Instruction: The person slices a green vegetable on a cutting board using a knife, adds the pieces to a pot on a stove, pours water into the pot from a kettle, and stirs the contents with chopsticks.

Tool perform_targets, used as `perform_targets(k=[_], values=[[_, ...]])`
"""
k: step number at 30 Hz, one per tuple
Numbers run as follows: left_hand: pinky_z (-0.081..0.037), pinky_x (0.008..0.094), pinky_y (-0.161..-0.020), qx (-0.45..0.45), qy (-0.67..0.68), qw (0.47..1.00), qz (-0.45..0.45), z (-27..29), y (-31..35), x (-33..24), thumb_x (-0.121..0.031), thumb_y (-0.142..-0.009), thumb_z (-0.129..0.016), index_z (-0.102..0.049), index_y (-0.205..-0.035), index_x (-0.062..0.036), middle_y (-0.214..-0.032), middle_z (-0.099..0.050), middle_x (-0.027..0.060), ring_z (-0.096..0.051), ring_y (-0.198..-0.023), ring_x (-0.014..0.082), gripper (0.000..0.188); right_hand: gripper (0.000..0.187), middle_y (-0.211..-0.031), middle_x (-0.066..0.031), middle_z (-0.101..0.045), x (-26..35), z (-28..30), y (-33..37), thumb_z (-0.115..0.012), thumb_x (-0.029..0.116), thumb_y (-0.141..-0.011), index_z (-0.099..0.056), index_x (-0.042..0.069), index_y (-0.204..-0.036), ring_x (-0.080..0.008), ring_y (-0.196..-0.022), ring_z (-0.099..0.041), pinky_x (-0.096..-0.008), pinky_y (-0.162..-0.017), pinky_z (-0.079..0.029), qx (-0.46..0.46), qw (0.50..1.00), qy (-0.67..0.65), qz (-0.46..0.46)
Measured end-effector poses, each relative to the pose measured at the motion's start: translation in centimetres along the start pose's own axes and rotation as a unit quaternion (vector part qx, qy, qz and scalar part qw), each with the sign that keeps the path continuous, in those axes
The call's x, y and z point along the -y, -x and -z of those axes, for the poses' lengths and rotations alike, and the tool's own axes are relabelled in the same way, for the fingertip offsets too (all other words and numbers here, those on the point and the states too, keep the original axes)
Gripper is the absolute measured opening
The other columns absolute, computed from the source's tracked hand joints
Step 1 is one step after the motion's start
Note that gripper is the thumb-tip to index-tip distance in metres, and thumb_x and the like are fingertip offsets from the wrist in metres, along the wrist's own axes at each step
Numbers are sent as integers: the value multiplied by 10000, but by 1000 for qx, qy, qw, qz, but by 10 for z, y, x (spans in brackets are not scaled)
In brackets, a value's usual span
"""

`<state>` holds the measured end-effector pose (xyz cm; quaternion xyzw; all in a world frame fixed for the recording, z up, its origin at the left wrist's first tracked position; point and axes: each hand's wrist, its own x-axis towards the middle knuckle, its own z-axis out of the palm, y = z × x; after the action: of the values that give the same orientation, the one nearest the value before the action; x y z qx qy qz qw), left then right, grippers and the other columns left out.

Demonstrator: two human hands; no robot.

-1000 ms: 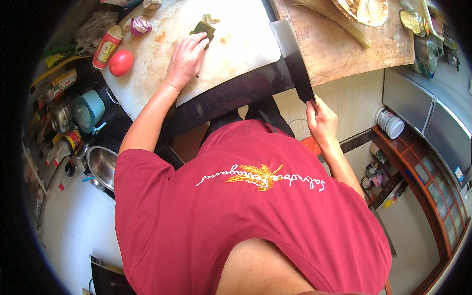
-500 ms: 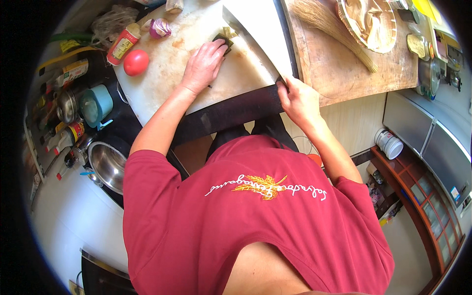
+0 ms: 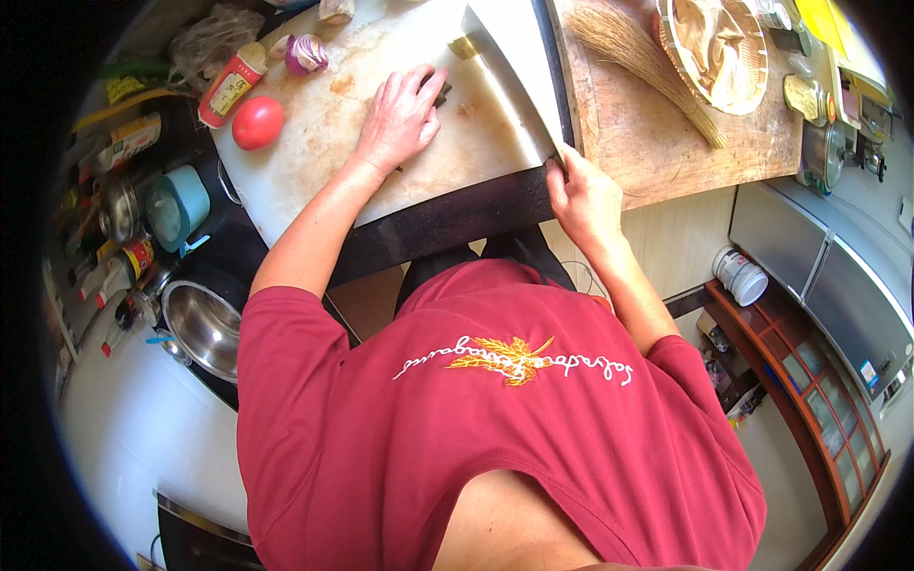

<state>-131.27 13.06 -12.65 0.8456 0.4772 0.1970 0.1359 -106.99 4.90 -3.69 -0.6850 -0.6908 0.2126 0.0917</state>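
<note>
Kitchen counter carried a white cutting board point(image 3: 314, 162) with a red tomato point(image 3: 258, 123) and a purple onion point(image 3: 307, 54) near its far left edge. On the board, the left hand point(image 3: 400, 119) lay flat with fingers spread, its fingertips touching a small dark green piece point(image 3: 443, 92). At the board's near right corner, the right hand point(image 3: 583, 195) was closed around the handle of a broad cleaver point(image 3: 509, 67), whose blade lay over the board just beside the left hand.

Bare stretch of white cutting board point(image 3: 314, 162) between left hand point(image 3: 400, 119) and tomato point(image 3: 257, 122), cleaver point(image 3: 509, 71) blade barring its right side, red onion point(image 3: 307, 54) and sauce bottle point(image 3: 231, 84) crowding the far left corner, broom point(image 3: 647, 67) across the wooden board point(image 3: 666, 157).
</note>
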Motion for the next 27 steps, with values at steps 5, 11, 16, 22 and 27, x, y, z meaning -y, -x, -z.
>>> perform_targets(k=[5,11,16,22,27], values=[[-417,376,-869,14,-6,1000,10,0,-11,-4,-77,-663,-555,-485,-1234,-66,-1256,-460,92,-478,-967,268,575,120,-699,-129,-584,0,8,-6,-566,199,-826,-564,79,-826,-320,-641,-597,-405,-573,-481,-5,1000,6,24],[-431,367,-853,84,-11,996,27,1,-26,-12,-90,-647,-533,-453,-1289,-86,-1338,-428,42,-481,-909,261,648,132,-683,-104,-566,-3,8,-4,-583,188,-816,-601,122,-929,-290,-610,-597,-384,-556,-487,-19,999,23,38],[-441,363,-815,65,-46,997,18,-10,-25,-6,-150,-642,-562,-480,-1261,-74,-1301,-465,48,-484,-884,247,628,249,-689,-85,-560,-15,15,-15,-592,186,-817,-602,166,-1065,-265,-585,-590,-360,-535,-488,-12,996,45,80],[-452,370,-798,68,-46,996,24,-13,-27,-5,-154,-633,-575,-510,-1221,-57,-1276,-487,55,-493,-882,255,600,226,-751,-121,-595,-13,10,-19,-556,182,-847,-569,142,-1069,-306,-641,-607,-389,-566,-498,64,992,89,55],[-433,396,-864,99,-16,994,46,-5,-33,-12,-150,-645,-535,-575,-1031,1,-1204,-526,115,-486,-946,299,417,176,-749,-179,-616,-11,3,-30,-517,173,-869,-530,84,-1020,-350,-674,-617,-428,-593,-498,124,988,83,34]])
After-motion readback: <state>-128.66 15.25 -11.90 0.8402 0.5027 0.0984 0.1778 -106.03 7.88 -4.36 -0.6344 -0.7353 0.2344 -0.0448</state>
